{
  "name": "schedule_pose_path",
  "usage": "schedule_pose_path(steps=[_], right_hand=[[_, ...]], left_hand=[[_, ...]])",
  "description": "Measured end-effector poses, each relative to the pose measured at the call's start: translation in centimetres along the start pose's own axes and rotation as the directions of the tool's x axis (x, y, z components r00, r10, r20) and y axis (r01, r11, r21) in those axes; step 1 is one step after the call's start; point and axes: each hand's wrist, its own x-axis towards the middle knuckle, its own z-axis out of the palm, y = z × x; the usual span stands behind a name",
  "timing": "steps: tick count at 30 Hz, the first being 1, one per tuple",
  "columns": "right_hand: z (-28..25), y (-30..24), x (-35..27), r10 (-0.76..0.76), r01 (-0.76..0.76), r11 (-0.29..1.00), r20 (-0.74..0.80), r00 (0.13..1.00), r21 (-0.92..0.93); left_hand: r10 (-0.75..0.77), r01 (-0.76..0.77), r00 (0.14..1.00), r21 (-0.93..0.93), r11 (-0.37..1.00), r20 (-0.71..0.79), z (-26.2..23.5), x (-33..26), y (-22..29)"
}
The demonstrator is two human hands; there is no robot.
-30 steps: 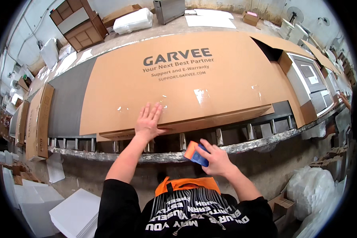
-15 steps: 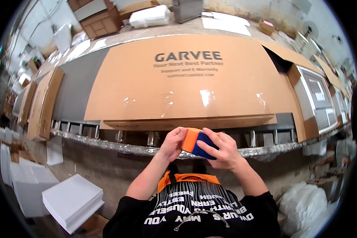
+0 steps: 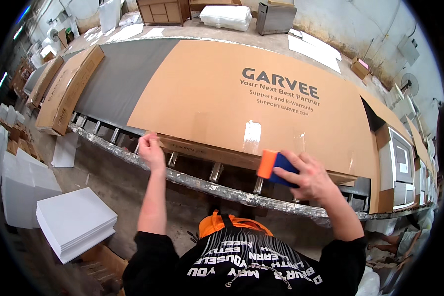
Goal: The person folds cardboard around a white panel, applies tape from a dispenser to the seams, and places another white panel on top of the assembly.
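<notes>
In the head view, we see the hands well apart, whereas half a second ago they met at the orange-and-blue handheld block (image 3: pixel 283 168); the left hand (image 3: pixel 153 154) has gone out to the left front corner of the large flat carton (image 3: pixel 207 89), while the right hand (image 3: pixel 309 178) has carried the block rightward. The block sits clamped between the right thumb and fingers, its orange end jutting past them toward the left, by the carton's front edge. The left fingers curl at the corner, and we cannot tell whether their tips meet or pinch anything. Between the carton and the scuffed front rail (image 3: pixel 202 187) we have a narrow gap showing metal rollers (image 3: pixel 216 171). Bare dark grey conveyor surface (image 3: pixel 121 71) lies left of the carton; a white-framed cabinet (image 3: pixel 403 163) stands close on its right.
</notes>
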Motion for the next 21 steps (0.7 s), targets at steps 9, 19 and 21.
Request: schedule_pose_path(steps=[9,19,21], right_hand=[[1.9,0.1,2.8,0.058,-0.044,0.997,0.197,0.979,-0.071],[4.6,-0.1,3.0,0.205,-0.194,0.979,0.244,0.948,-0.066],[4.9,-0.3,3.3,0.210,-0.210,0.977,0.281,0.936,-0.031]], left_hand=[[0.365,-0.320,0.926,0.316,0.893,-0.095,2.1,3.1,-3.8],[0.621,-0.279,0.760,0.767,0.578,-0.191,4.7,1.7,-1.1],[0.771,-0.611,0.637,0.624,0.487,0.023,5.7,-0.4,0.3]])
